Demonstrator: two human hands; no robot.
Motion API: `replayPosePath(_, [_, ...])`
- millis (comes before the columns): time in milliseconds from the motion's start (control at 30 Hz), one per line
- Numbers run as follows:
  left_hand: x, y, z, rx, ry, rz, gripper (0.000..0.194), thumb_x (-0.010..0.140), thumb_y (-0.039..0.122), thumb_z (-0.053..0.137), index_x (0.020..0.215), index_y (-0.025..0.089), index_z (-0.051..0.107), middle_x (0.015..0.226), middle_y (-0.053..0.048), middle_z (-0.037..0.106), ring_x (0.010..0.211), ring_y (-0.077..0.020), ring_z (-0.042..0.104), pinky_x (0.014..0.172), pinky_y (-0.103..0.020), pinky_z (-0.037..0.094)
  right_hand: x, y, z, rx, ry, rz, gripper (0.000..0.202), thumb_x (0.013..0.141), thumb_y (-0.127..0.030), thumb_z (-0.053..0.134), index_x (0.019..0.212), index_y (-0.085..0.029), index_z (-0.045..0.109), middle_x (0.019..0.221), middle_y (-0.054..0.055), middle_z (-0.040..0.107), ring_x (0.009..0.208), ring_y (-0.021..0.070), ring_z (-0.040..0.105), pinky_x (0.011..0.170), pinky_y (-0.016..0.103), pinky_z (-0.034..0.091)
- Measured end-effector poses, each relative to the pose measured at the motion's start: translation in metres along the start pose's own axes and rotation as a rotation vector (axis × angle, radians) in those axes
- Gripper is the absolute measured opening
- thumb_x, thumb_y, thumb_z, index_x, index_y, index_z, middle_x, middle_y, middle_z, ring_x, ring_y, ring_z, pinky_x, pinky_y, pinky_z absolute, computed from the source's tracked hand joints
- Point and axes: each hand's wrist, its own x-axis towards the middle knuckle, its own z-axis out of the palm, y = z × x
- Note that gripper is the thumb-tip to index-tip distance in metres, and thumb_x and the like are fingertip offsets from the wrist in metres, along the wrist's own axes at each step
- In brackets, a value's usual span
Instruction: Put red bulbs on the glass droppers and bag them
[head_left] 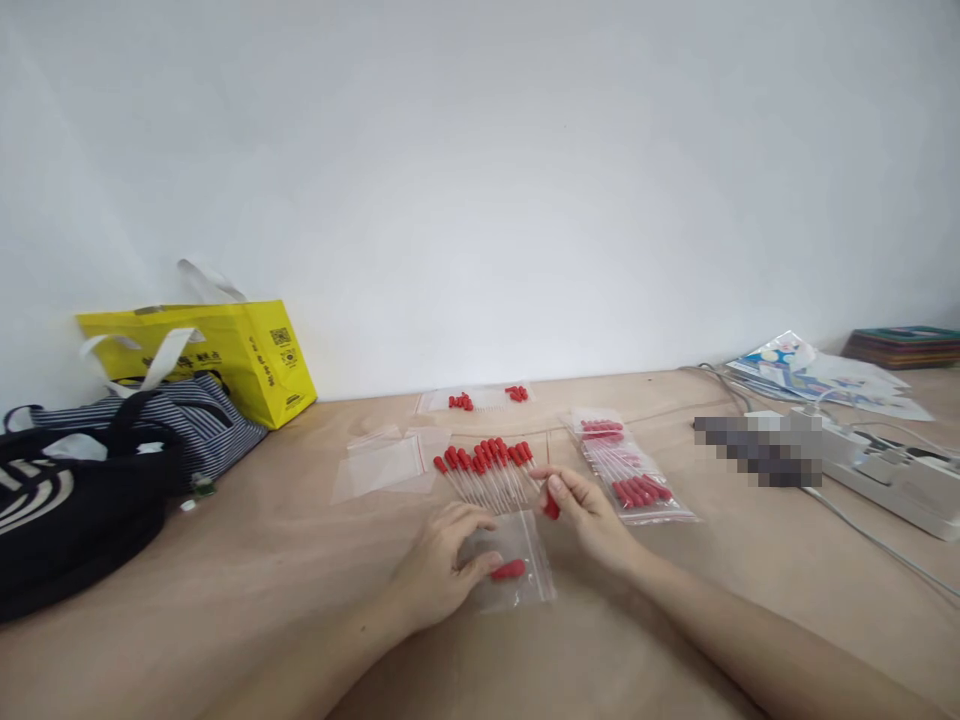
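Observation:
My left hand (448, 562) rests on a small clear zip bag (517, 590), its thumb by a red-bulbed dropper (509, 570) at the bag. To the right of the bag, my right hand (581, 510) pinches another red-bulbed dropper (552, 506) between thumb and fingers. Just beyond both hands lies a fanned row of droppers (487, 463) with red bulbs and clear stems. Filled clear bags of droppers (626, 470) lie right of my right hand. Flat clear bags (382, 467) are stacked to the left of the row.
Near the wall lies another bag with red bulbs (491, 400). At left stand a yellow bag (277, 365), a striped bag (202, 430) and a black bag (82, 520). A power strip (877, 480) with cables, printed sheets (825, 375) and a dark stack (904, 347) are at right.

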Motion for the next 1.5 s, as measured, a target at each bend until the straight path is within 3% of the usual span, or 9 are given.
replayPosePath(67, [-0.009, -0.009, -0.011, 0.034, -0.066, 0.018, 0.032, 0.075, 0.039, 0.053, 0.103, 0.022, 0.053, 0.110, -0.006, 0.055, 0.102, -0.0217, 0.049, 0.090, -0.036, 0.037, 0.005, -0.001, -0.021, -0.160, -0.068, 0.014, 0.043, 0.084, -0.049, 0.030, 0.102, -0.017, 0.053, 0.055, -0.003, 0.047, 0.052, 0.0110, 0.046, 0.055, 0.024, 0.039])
replayPosePath(233, [-0.029, -0.019, -0.032, 0.094, -0.241, -0.140, 0.052, 0.076, 0.045, 0.050, 0.122, 0.024, 0.040, 0.134, -0.007, 0.035, 0.122, -0.0256, 0.031, 0.100, -0.043, 0.026, 0.011, -0.010, -0.070, -0.611, -0.473, -0.057, 0.028, 0.082, -0.033, 0.040, 0.069, -0.020, 0.060, 0.064, -0.001, 0.055, 0.062, 0.0132, 0.048, 0.058, 0.023, 0.035])
replayPosePath(400, [-0.033, -0.019, -0.035, 0.085, -0.331, -0.206, 0.058, 0.076, 0.046, 0.049, 0.128, 0.026, 0.033, 0.138, -0.005, 0.027, 0.125, -0.0245, 0.025, 0.102, -0.044, 0.021, 0.006, -0.016, -0.086, -0.766, -0.575, -0.073, 0.025, 0.078, -0.021, 0.042, 0.064, -0.023, 0.062, 0.064, -0.001, 0.059, 0.060, 0.0136, 0.050, 0.057, 0.023, 0.033])
replayPosePath(700, [-0.033, -0.021, -0.029, 0.055, -0.289, -0.178, 0.055, 0.076, 0.045, 0.050, 0.126, 0.029, 0.035, 0.135, -0.004, 0.034, 0.122, -0.0247, 0.031, 0.101, -0.043, 0.026, 0.003, -0.016, -0.071, -0.743, -0.544, -0.136, 0.022, 0.076, -0.019, 0.045, 0.071, -0.024, 0.065, 0.069, 0.000, 0.062, 0.063, 0.0147, 0.053, 0.058, 0.023, 0.033])
replayPosePath(967, [-0.032, -0.019, -0.023, 0.064, -0.290, -0.115, 0.052, 0.077, 0.045, 0.049, 0.126, 0.030, 0.036, 0.134, -0.003, 0.036, 0.122, -0.0245, 0.030, 0.101, -0.043, 0.026, -0.001, -0.011, -0.028, -0.789, -0.414, -0.226, 0.017, 0.079, -0.029, 0.048, 0.080, -0.024, 0.064, 0.074, 0.000, 0.065, 0.065, 0.0146, 0.057, 0.058, 0.022, 0.034])
replayPosePath(1133, [-0.031, -0.019, -0.023, 0.078, -0.300, -0.103, 0.053, 0.078, 0.046, 0.048, 0.126, 0.029, 0.036, 0.134, -0.003, 0.036, 0.123, -0.0239, 0.030, 0.101, -0.042, 0.025, 0.000, -0.006, -0.016, -0.661, -0.481, -0.251, 0.016, 0.079, -0.024, 0.047, 0.087, -0.022, 0.062, 0.081, 0.002, 0.063, 0.074, 0.0143, 0.057, 0.065, 0.022, 0.039])
replayPosePath(1233, [-0.030, -0.018, -0.023, 0.080, -0.292, -0.099, 0.053, 0.077, 0.047, 0.048, 0.126, 0.028, 0.037, 0.134, -0.003, 0.036, 0.122, -0.0239, 0.031, 0.101, -0.042, 0.026, -0.001, -0.007, -0.017, -0.554, -0.471, -0.237, 0.018, 0.078, -0.017, 0.046, 0.089, -0.019, 0.060, 0.088, 0.005, 0.058, 0.081, 0.0141, 0.054, 0.073, 0.023, 0.040])
replayPosePath(1333, [-0.030, -0.016, -0.023, 0.061, -0.265, -0.080, 0.051, 0.077, 0.045, 0.049, 0.125, 0.030, 0.038, 0.132, -0.003, 0.038, 0.121, -0.0241, 0.033, 0.100, -0.042, 0.027, -0.004, -0.004, -0.016, -0.475, -0.420, -0.192, 0.018, 0.076, -0.014, 0.046, 0.088, -0.018, 0.059, 0.093, 0.006, 0.055, 0.082, 0.0137, 0.052, 0.070, 0.024, 0.041])
replayPosePath(1500, [-0.031, -0.016, -0.022, 0.042, -0.243, -0.070, 0.051, 0.076, 0.044, 0.051, 0.124, 0.030, 0.039, 0.131, -0.002, 0.040, 0.120, -0.0246, 0.034, 0.100, -0.043, 0.028, -0.005, 0.013, -0.009, -0.256, -0.319, 0.076, 0.014, 0.077, -0.025, 0.049, 0.085, -0.017, 0.057, 0.069, 0.000, 0.056, 0.060, 0.0105, 0.049, 0.056, 0.022, 0.040])
